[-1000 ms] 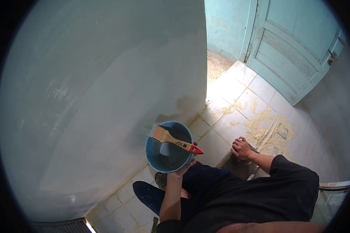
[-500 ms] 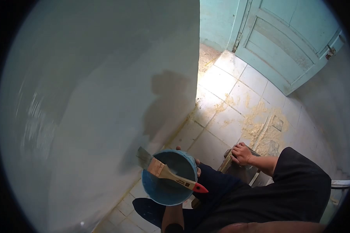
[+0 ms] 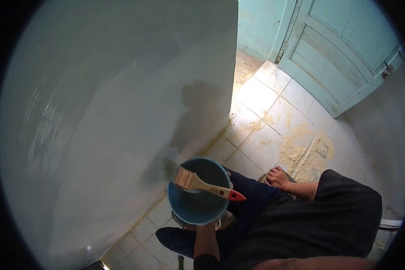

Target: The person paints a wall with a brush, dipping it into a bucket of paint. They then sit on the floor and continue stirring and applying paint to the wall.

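Note:
My left hand (image 3: pixel 231 180) holds a round blue bucket (image 3: pixel 173 204) from below and the side; a few fingertips show at its right edge, the rest is hidden. Across the bucket's top lies a flat paintbrush (image 3: pixel 207 186) with a pale wooden handle and a red tip, its dark bristles over the left rim. The bucket's inside is shaded. My right hand (image 3: pixel 278 178) is curled over the end of a wooden bench (image 3: pixel 263 178), mostly hidden by my arm and leg.
A large grey-white wall (image 3: pixel 121 117) fills the left, with my shadow on it. Yellowish residue (image 3: pixel 301 146) is smeared on the tiled floor (image 3: pixel 256 148). An open pale-green door (image 3: pixel 337 58) stands at the upper right. A dark object (image 3: pixel 94 265) shows at the bottom left.
The bucket and brush have moved slightly up and right in view, and the brush lies more level. My right hand stays at the bench. The view has shifted a little.

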Motion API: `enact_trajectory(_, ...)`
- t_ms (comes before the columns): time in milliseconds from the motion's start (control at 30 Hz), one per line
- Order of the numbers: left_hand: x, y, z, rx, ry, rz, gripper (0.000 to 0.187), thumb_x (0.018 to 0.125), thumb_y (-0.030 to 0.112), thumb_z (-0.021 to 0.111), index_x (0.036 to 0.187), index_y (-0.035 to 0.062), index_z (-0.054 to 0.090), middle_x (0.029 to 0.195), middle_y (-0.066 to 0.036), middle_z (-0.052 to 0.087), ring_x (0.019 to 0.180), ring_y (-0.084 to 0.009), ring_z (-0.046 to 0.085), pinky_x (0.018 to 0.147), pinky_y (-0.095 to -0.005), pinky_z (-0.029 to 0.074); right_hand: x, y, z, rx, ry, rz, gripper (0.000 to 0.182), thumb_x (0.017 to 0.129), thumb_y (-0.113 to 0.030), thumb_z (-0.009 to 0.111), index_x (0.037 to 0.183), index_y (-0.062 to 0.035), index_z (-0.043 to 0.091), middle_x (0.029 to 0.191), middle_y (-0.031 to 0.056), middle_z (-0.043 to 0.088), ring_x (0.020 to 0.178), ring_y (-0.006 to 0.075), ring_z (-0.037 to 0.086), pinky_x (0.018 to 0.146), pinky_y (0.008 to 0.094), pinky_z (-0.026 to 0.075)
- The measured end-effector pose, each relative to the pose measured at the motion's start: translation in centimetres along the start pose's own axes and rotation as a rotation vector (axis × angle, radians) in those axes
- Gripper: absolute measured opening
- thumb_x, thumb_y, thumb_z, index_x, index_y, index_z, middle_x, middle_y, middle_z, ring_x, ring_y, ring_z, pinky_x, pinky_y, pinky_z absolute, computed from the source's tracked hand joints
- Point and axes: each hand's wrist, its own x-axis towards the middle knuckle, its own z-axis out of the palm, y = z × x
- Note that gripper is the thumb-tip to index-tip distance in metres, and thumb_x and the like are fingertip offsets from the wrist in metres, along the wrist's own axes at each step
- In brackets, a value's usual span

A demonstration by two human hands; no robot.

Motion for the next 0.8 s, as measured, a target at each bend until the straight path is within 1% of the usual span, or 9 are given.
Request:
enact_trajectory(200, 0.0, -0.2, -2.9, 0.083, 0.019, -0.059, 0.068, 0.099, 0.038, 0.070, 0.157, 0.0143, 0.043, 0.155, -0.030, 0.037, 0.128, -0.0487, 0.049, 0.088, -0.0568, 0.061, -0.1, -0.3, 0.5, 0.065, 0.058, 0.017, 0.025, 0.086, -0.031, 0.070, 0.078, -0.0080, 0.066, 0.082, 0.0089, 0.067, 0.091, 0.0263, 0.064, 0.093, 0.0437, 0.044)
enact_trajectory(267, 0.6, -0.8, -3.4, -0.010, -0.018, -0.152, 0.066, 0.100, 0.040, 0.065, 0.155, 0.0110, 0.044, 0.155, -0.029, 0.037, 0.125, -0.0464, 0.050, 0.082, -0.0520, 0.061, -0.3, -0.3, 0.5, 0.107, 0.069, 0.033, 0.023, 0.086, -0.028, 0.069, 0.076, -0.0082, 0.065, 0.081, 0.0090, 0.067, 0.091, 0.0262, 0.064, 0.092, 0.0435, 0.045)
enact_trajectory(300, 0.6, -1.3, -2.9, 0.067, 0.069, -0.101, 0.065, 0.100, 0.043, 0.063, 0.153, 0.0098, 0.046, 0.156, -0.027, 0.036, 0.122, -0.0437, 0.051, 0.076, -0.0474, 0.059, -0.3, -0.2, 0.7, 0.088, 0.094, 0.030, 0.028, 0.090, -0.032, 0.067, 0.074, -0.0087, 0.068, 0.079, 0.0084, 0.067, 0.087, 0.0268, 0.063, 0.089, 0.0429, 0.044)
enact_trajectory(400, 1.4, -2.2, -2.5, 0.137, 0.120, -0.082, 0.066, 0.099, 0.044, 0.064, 0.154, 0.0122, 0.045, 0.157, -0.025, 0.034, 0.123, -0.0432, 0.050, 0.076, -0.0473, 0.059, -0.3, 0.4, 1.8, 0.003, 0.109, -0.007, 0.026, 0.089, -0.032, 0.067, 0.075, -0.0098, 0.068, 0.079, 0.0082, 0.067, 0.087, 0.0264, 0.063, 0.089, 0.0428, 0.044)
enact_trajectory(467, 1.9, -3.1, -1.9, 0.175, 0.107, -0.076, 0.068, 0.098, 0.045, 0.065, 0.154, 0.0123, 0.044, 0.158, -0.024, 0.032, 0.124, -0.0432, 0.050, 0.076, -0.0464, 0.059, -0.7, 1.1, 3.3, -0.015, 0.109, -0.026, 0.020, 0.087, -0.030, 0.067, 0.077, -0.0121, 0.068, 0.079, 0.0067, 0.068, 0.089, 0.0249, 0.063, 0.090, 0.0428, 0.045)
enact_trajectory(533, 2.6, -4.3, -0.4, 0.201, 0.078, -0.103, 0.071, 0.097, 0.046, 0.065, 0.154, 0.0105, 0.043, 0.157, -0.024, 0.034, 0.123, -0.0426, 0.051, 0.077, -0.0463, 0.059, -0.6, 1.4, 3.7, -0.137, 0.085, -0.049, 0.016, 0.085, -0.028, 0.067, 0.077, -0.0142, 0.068, 0.079, 0.0051, 0.067, 0.091, 0.0237, 0.063, 0.091, 0.0427, 0.045)
enact_trajectory(567, 2.7, -4.5, -0.1, 0.220, 0.092, -0.103, 0.074, 0.095, 0.048, 0.068, 0.154, 0.0088, 0.044, 0.155, -0.024, 0.037, 0.122, -0.0417, 0.052, 0.078, -0.0467, 0.060, -0.8, 1.5, 4.0, -0.104, 0.088, -0.047, 0.011, 0.085, -0.025, 0.066, 0.080, -0.0155, 0.068, 0.079, 0.0040, 0.067, 0.092, 0.0229, 0.064, 0.092, 0.0422, 0.045)
enact_trajectory(667, 2.6, -4.8, -0.9, 0.301, 0.162, -0.063, 0.077, 0.093, 0.048, 0.071, 0.153, 0.0090, 0.045, 0.154, -0.024, 0.041, 0.121, -0.0414, 0.054, 0.079, -0.0470, 0.060, -0.8, 1.7, 4.3, -0.078, 0.106, -0.051, 0.008, 0.086, -0.021, 0.064, 0.083, -0.0152, 0.068, 0.081, 0.0043, 0.067, 0.092, 0.0230, 0.064, 0.093, 0.0417, 0.045)
enact_trajectory(800, 3.0, -4.2, -2.6, 0.275, 0.119, -0.136, 0.077, 0.093, 0.047, 0.073, 0.154, 0.0098, 0.046, 0.154, -0.024, 0.041, 0.122, -0.0421, 0.055, 0.082, -0.0471, 0.060, -1.2, 1.7, 5.0, -0.171, 0.086, -0.059, 0.007, 0.086, -0.018, 0.062, 0.085, -0.0147, 0.068, 0.083, 0.0048, 0.067, 0.093, 0.0232, 0.064, 0.093, 0.0415, 0.046)
